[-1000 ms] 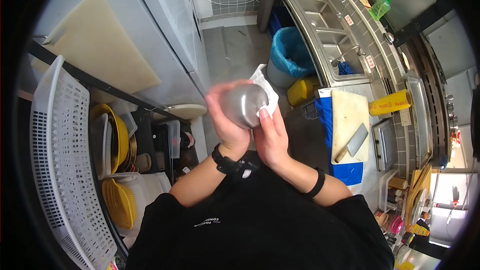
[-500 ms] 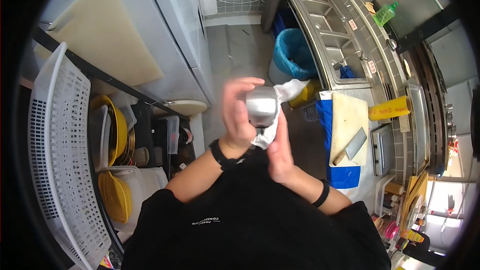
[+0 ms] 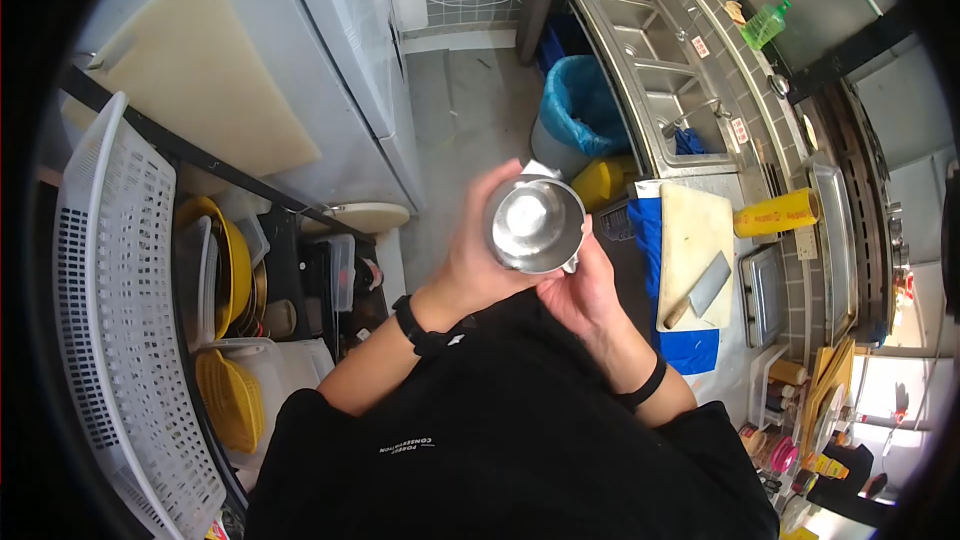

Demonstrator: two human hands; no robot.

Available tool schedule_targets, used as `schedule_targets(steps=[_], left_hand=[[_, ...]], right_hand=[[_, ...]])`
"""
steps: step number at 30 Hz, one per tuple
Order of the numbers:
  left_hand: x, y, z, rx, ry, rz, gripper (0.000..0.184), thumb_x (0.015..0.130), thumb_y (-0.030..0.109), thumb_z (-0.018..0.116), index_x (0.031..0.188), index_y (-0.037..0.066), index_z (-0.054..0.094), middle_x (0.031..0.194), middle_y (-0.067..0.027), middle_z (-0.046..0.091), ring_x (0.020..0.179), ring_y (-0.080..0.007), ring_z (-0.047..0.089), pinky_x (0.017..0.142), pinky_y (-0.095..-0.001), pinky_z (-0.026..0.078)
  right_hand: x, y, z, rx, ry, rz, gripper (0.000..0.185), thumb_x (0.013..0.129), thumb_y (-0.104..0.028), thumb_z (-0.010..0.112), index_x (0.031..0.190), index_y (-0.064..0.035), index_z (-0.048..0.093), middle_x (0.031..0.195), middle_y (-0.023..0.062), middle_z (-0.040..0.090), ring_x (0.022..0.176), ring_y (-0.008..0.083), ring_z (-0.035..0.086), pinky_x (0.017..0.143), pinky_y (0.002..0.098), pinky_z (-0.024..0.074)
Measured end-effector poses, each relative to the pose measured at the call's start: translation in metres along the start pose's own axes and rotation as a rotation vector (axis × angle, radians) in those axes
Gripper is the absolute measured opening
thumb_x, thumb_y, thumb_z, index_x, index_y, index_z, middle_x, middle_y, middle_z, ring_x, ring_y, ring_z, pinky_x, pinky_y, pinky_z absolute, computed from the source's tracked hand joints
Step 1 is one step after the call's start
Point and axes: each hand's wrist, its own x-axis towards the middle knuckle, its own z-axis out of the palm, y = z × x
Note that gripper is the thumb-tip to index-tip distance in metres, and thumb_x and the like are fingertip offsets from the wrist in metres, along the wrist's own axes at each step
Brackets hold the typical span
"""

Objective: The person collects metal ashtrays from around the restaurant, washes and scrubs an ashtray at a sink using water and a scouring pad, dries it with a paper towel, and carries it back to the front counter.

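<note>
A shiny stainless steel cup [image 3: 537,225] is up in front of my chest, its round mouth turned toward me so the bare inside shows. My left hand [image 3: 478,255] wraps round the cup's left side, with the wrist in a black watch. On the right, my right hand [image 3: 585,290] presses against the cup's lower right side and underside, its fingers partly hidden behind it. Bits of a white cloth [image 3: 541,170] poke out past the cup's far rim and beside the right fingers; the rest of the cloth is hidden behind the cup.
To the right, a counter holds a cutting board [image 3: 697,240] with a cleaver [image 3: 708,285] on it, below steel sinks [image 3: 680,100]. A bin with a blue liner [image 3: 580,105] stands ahead. On the left are a white basket [image 3: 120,320] and a yellow basket [image 3: 228,400].
The cup has tipped from sideways to mouth toward me. The white cloth, spread along its right side before, has gone mostly behind it, with my right hand shifting round the cup.
</note>
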Motion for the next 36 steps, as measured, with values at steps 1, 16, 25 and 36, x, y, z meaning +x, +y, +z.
schedule_targets(steps=[1,16,25,36], left_hand=[[-0.002,-0.002,-0.001,0.002,0.009,-0.002,0.112,0.057,0.032,0.094,0.142,0.001,0.027,0.139,-0.0174,0.042,0.128,-0.0273,0.045,0.106,-0.0390,0.038],[-0.022,-0.001,-0.026,0.117,-0.049,-0.305,0.088,0.059,0.012,0.090,0.130,0.007,0.038,0.131,-0.0146,0.053,0.122,-0.0263,0.052,0.102,-0.0372,0.042],[-0.035,-0.005,-0.016,-0.057,-0.065,-0.360,0.089,0.063,0.019,0.089,0.133,0.008,0.035,0.124,-0.0181,0.053,0.118,-0.0306,0.054,0.098,-0.0403,0.044],[-0.033,0.001,-0.007,-0.018,-0.186,-0.341,0.086,0.059,0.014,0.089,0.128,0.006,0.037,0.124,-0.0156,0.052,0.117,-0.0278,0.053,0.098,-0.0385,0.044]], right_hand=[[0.002,0.001,-0.003,0.119,-0.218,0.089,0.046,0.101,-0.039,0.046,0.128,-0.0023,0.049,0.122,0.0078,0.058,0.106,0.0179,0.059,0.088,0.0347,0.0507],[-0.019,-0.039,0.040,-1.384,-0.042,-0.416,0.031,0.095,-0.016,0.046,0.121,-0.0003,0.043,0.101,0.0105,0.056,0.085,0.0112,0.051,0.075,0.0266,0.0434],[-0.013,-0.026,0.060,-2.212,-0.436,-0.497,0.037,0.073,-0.003,0.068,0.108,-0.0097,0.066,0.114,0.0110,0.055,0.110,0.0329,0.051,0.091,0.0440,0.0428],[-0.025,-0.040,0.051,-2.384,-0.697,-0.128,0.051,0.063,-0.003,0.065,0.114,-0.0034,0.061,0.114,0.0070,0.062,0.116,0.0228,0.056,0.116,0.0577,0.0192]])
